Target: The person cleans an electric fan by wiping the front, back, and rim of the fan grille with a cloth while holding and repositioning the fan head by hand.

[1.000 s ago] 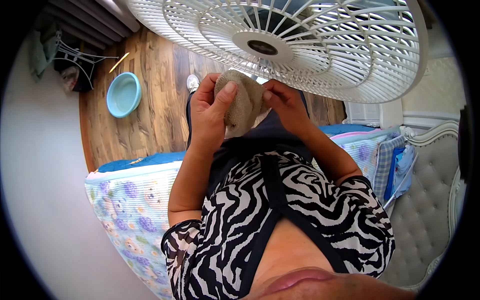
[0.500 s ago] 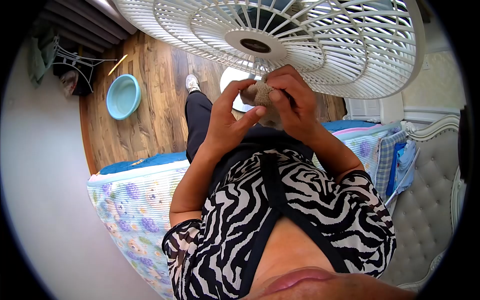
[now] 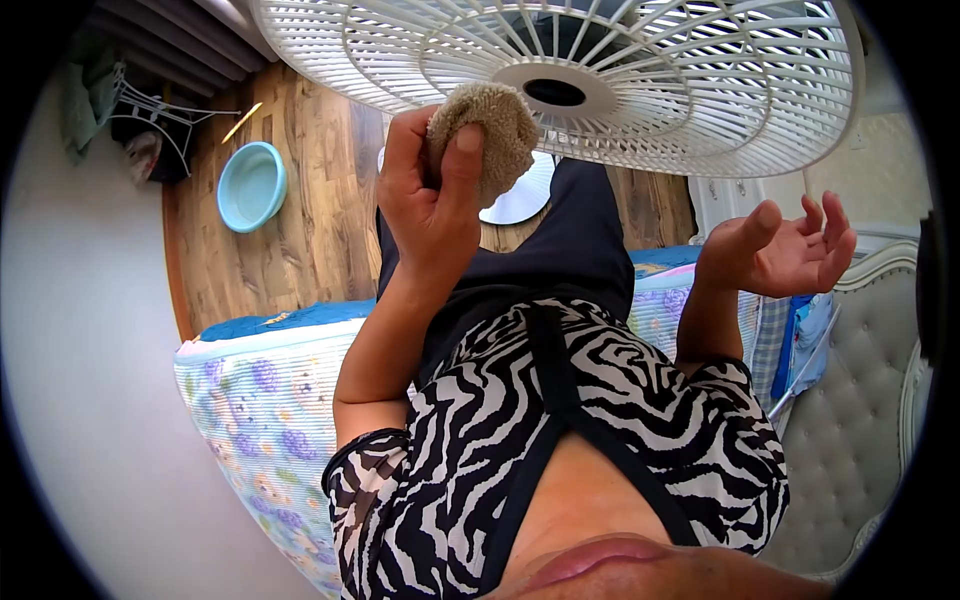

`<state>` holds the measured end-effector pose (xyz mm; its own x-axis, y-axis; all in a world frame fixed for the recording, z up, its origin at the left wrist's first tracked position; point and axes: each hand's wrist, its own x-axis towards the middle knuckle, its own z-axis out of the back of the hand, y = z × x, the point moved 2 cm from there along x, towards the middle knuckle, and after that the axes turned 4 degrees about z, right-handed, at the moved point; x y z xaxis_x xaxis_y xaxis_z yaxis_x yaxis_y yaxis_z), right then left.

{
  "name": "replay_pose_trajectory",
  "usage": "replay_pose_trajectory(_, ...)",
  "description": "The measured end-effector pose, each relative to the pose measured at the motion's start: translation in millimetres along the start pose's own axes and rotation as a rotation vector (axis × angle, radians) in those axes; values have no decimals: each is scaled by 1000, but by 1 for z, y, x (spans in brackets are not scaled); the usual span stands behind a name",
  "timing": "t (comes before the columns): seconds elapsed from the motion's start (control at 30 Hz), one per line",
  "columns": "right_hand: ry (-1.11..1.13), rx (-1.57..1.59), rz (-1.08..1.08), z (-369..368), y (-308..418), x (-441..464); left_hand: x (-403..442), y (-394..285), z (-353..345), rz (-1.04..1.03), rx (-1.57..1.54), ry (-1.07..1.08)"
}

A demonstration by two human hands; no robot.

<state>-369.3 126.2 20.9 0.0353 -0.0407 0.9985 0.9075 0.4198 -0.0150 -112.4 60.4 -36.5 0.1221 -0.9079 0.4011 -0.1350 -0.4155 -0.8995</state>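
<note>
My left hand [image 3: 432,190] is closed around a bunched beige terry cloth [image 3: 493,135], with the thumb pressed on its near side. The cloth is held up just in front of the white fan [image 3: 690,90], overlapping the lower edge of its round grille; whether they touch I cannot tell. Off to the right, my right hand [image 3: 780,245] is open and holds nothing, palm turned up and fingers apart. It hovers below the fan's right side.
A light blue basin [image 3: 251,187] and a yellow stick [image 3: 243,122] lie on the wooden floor. Behind me is a bed with a flowered cover [image 3: 270,420] and a tufted headboard [image 3: 850,430]. A white rack [image 3: 165,115] stands at the far left.
My right hand has let go of the cloth and swung right. My left hand has lifted the cloth up and left, nearer the grille. My legs have shifted.
</note>
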Motion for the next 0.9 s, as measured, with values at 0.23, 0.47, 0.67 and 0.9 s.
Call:
replay_pose_trajectory(0.23,242,233,-547,-7,-34,1,11,-6,-14,-87,-5,-95)
replay_pose_trajectory(0.47,277,269,-692,0,-53,-40,18,-14,-21,-372,184,-129)
replay_pose_trajectory(0.67,253,274,-654,2,-51,-46,31,-26,-22,-531,417,-122)
replay_pose_trajectory(0.9,263,258,-574,-8,-38,-26,28,-27,-30,-501,666,-70)
